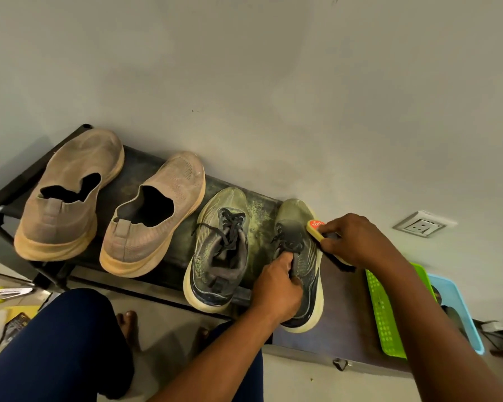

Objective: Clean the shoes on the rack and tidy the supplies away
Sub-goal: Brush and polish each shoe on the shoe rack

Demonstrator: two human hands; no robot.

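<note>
Head view: brushing step in hand, left hand [276, 288] gripping the dusty grey-green laced running shoe [299, 265] at the black rack's [145, 163] right end, right hand [357, 242] clasping the wooden-backed shoe brush [317, 230] against its toe; next, probably strokes along the upper.

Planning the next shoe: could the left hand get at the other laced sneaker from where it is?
Probably yes: the left hand grips the right sneaker, and the other laced sneaker stands right beside it with nothing between, though it must let go first.
</note>
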